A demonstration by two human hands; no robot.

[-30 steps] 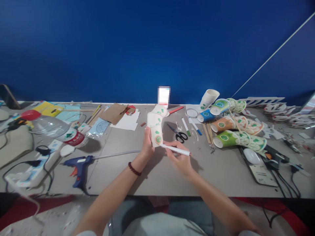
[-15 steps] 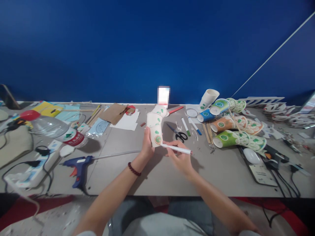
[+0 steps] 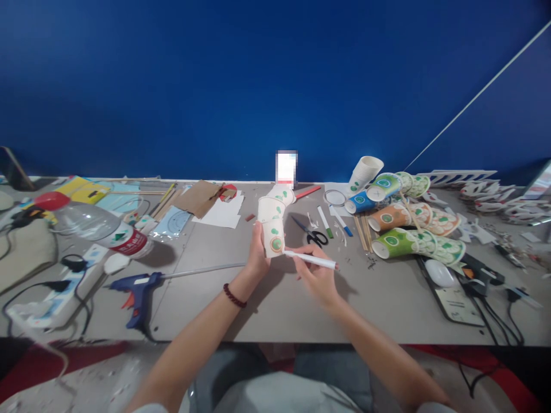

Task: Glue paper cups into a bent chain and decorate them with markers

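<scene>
My left hand (image 3: pixel 257 255) is wrapped round the lower part of a bent chain of joined white paper cups (image 3: pixel 271 215) with green leaf prints. The nearest cup carries an orange ring with a green centre. In my right hand (image 3: pixel 316 275) is a white marker pen (image 3: pixel 314 261), pinched between thumb and fingers. Its tip points left and meets, or comes very close to, the lower right edge of that nearest cup. Beyond the hands lie black-handled scissors (image 3: pixel 316 236), a green-ended marker (image 3: pixel 325 222) and a blue-ended marker (image 3: pixel 342 222).
Right of my hands lie coloured cup chains (image 3: pixel 396 243), a cup stack (image 3: pixel 365 172), and a phone (image 3: pixel 458 307) under a white mouse (image 3: pixel 439 273). Leftward are a blue glue gun (image 3: pixel 140 292), a lying water bottle (image 3: pixel 103 226), a power strip (image 3: pixel 73 292) and cardboard (image 3: pixel 198 198).
The cup chain has shifted very slightly to the right. My right hand and the marker pen have moved a touch to the right; both hands keep their holds.
</scene>
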